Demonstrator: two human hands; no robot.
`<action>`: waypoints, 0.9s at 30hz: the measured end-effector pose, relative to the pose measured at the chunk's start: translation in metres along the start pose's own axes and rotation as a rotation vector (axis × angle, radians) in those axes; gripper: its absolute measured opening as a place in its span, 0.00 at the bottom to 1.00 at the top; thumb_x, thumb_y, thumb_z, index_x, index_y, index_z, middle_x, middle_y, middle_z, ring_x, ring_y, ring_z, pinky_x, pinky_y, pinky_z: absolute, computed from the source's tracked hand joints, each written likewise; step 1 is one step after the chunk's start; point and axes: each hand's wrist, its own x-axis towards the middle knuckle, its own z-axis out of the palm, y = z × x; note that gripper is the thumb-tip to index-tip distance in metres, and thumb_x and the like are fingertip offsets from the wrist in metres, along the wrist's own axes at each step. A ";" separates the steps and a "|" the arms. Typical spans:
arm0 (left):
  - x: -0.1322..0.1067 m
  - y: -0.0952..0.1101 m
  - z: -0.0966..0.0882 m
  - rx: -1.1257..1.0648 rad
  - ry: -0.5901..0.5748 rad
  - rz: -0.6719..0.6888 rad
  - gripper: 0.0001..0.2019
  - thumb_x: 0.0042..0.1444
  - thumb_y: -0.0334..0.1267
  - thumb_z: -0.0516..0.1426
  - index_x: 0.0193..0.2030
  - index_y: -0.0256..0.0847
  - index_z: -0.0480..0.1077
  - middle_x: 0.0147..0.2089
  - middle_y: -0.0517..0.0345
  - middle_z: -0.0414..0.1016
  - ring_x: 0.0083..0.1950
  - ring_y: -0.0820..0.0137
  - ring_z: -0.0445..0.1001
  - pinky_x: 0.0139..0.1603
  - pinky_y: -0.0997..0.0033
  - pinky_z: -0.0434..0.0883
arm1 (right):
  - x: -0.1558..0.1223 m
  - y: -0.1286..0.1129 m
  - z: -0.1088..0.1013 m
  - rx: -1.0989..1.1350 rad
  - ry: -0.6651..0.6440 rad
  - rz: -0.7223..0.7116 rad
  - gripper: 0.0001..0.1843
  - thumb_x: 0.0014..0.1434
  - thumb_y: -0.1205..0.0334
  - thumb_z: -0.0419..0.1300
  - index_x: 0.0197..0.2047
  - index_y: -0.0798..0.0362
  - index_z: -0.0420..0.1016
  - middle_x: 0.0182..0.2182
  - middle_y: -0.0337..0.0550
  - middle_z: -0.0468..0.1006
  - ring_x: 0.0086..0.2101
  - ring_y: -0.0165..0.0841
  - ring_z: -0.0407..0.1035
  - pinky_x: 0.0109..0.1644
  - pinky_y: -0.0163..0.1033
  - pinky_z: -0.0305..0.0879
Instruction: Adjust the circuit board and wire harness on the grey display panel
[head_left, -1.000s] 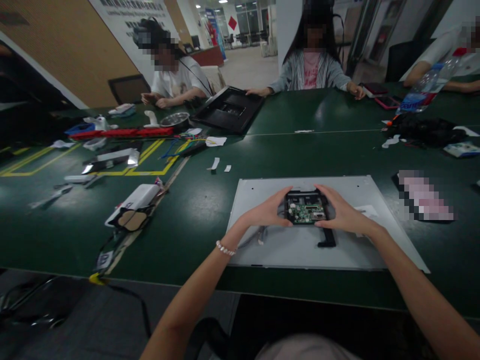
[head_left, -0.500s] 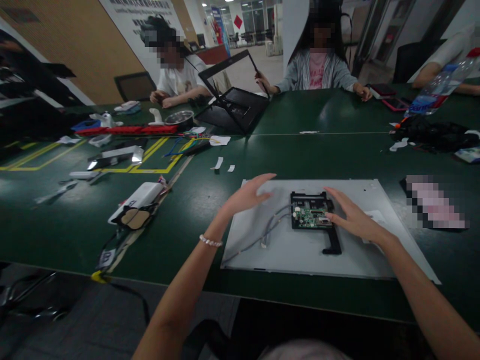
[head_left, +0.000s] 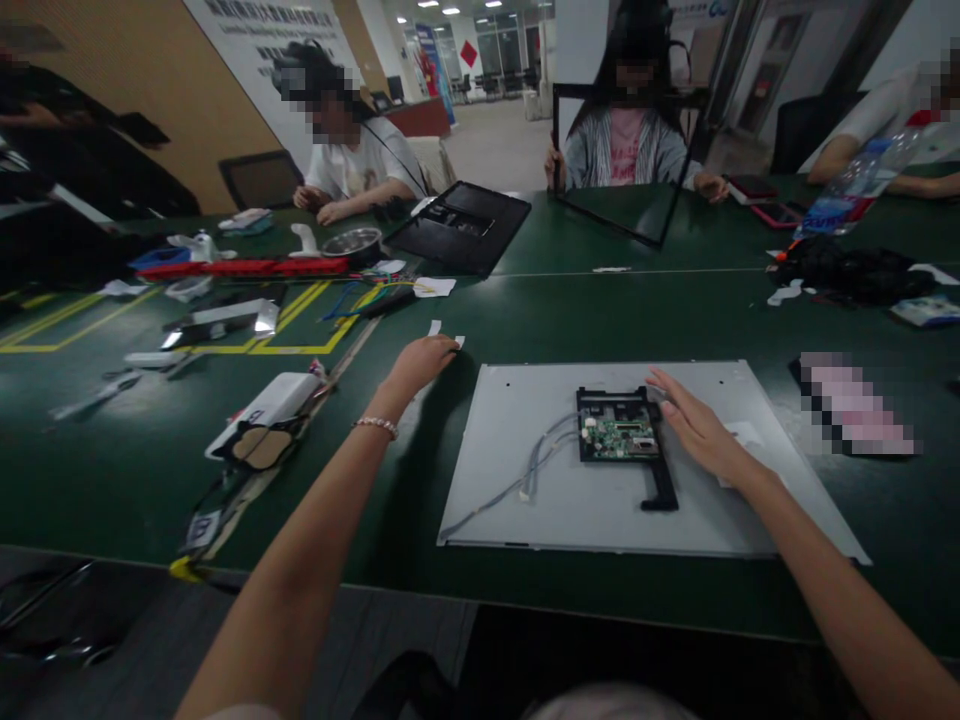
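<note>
A grey metal panel (head_left: 600, 510) lies flat on the green table in front of me. On it sits a black bracket holding a small green circuit board (head_left: 616, 436), with grey cables (head_left: 536, 465) trailing off to the left. My right hand (head_left: 697, 428) rests flat on the panel, fingers stretched out and touching the bracket's right edge. My left hand (head_left: 421, 360) reaches out past the panel's far left corner, fingers curled down onto small white paper strips (head_left: 435, 327) on the table; what it grips, if anything, is hidden.
A white device with cables (head_left: 264, 412) lies left of the panel. Tools, a red bar (head_left: 240, 266) and a metal bowl (head_left: 351, 240) crowd the far left. A person opposite holds up a black frame (head_left: 624, 165); a black back cover (head_left: 461, 225) lies nearby. A dark bag (head_left: 855, 268) sits right.
My left hand left the circuit board and moved left and away, out to the paper strips. My right hand opened flat beside the bracket. The person opposite lifted the black frame upright.
</note>
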 end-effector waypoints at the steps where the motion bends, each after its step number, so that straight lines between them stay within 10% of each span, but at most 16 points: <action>1: 0.001 0.001 0.000 0.004 0.004 -0.010 0.17 0.63 0.33 0.49 0.52 0.39 0.75 0.53 0.46 0.77 0.54 0.60 0.75 0.55 0.65 0.70 | 0.000 0.000 0.000 -0.003 -0.002 0.003 0.31 0.69 0.46 0.44 0.72 0.43 0.47 0.65 0.49 0.64 0.64 0.41 0.57 0.68 0.59 0.50; 21: 0.009 0.028 -0.016 0.047 0.019 -0.175 0.18 0.62 0.31 0.46 0.47 0.34 0.76 0.48 0.40 0.79 0.49 0.57 0.77 0.49 0.62 0.69 | 0.003 0.000 0.000 -0.074 -0.008 -0.007 0.33 0.69 0.47 0.45 0.73 0.42 0.41 0.62 0.50 0.68 0.61 0.43 0.62 0.66 0.60 0.56; 27: 0.014 0.065 -0.021 -0.004 0.172 -0.151 0.18 0.63 0.30 0.46 0.49 0.35 0.76 0.48 0.43 0.78 0.50 0.59 0.75 0.52 0.62 0.68 | 0.003 0.001 0.001 -0.105 -0.010 -0.021 0.33 0.69 0.47 0.46 0.73 0.42 0.43 0.62 0.49 0.68 0.61 0.43 0.62 0.66 0.59 0.55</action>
